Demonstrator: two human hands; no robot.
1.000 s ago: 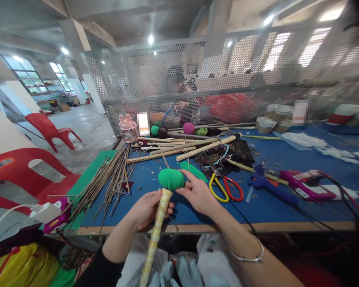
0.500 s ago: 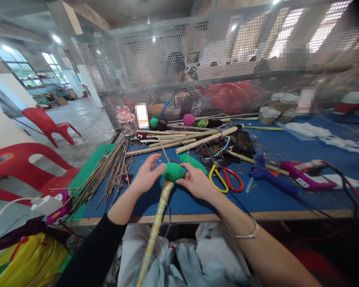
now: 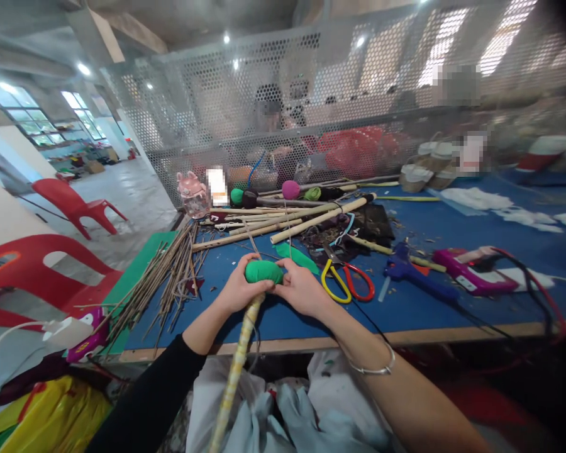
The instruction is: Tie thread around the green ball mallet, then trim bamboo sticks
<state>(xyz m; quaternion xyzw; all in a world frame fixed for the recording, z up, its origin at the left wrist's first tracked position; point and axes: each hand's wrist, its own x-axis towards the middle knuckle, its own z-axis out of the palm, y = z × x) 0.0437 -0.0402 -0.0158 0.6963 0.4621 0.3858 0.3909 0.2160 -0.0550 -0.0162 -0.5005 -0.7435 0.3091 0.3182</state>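
Observation:
A long stick wrapped in pale yellow tape (image 3: pixel 238 362) rises from my lap and ends in a round green cloth-covered head (image 3: pixel 263 270). My left hand (image 3: pixel 239 289) is closed round the left side and underside of that green head. My right hand (image 3: pixel 302 290) presses the head's right side with thumb and fingers pinched on the cloth. Both hands are over the near part of the blue table (image 3: pixel 405 314).
Yellow and red scissors (image 3: pixel 346 283), a blue glue gun (image 3: pixel 412 280) and a pink one (image 3: pixel 469 272) lie right of my hands. Thin twigs (image 3: pixel 163 280) fan out left. Bamboo sticks (image 3: pixel 311 220) with padded heads lie behind. Red chairs (image 3: pixel 33 277) stand left; a person sits beyond the mesh screen (image 3: pixel 311 113).
My left hand left the stick's neck, opened beside the green head, then closed round it. My right hand stayed on the head's right side. The view tipped down slightly.

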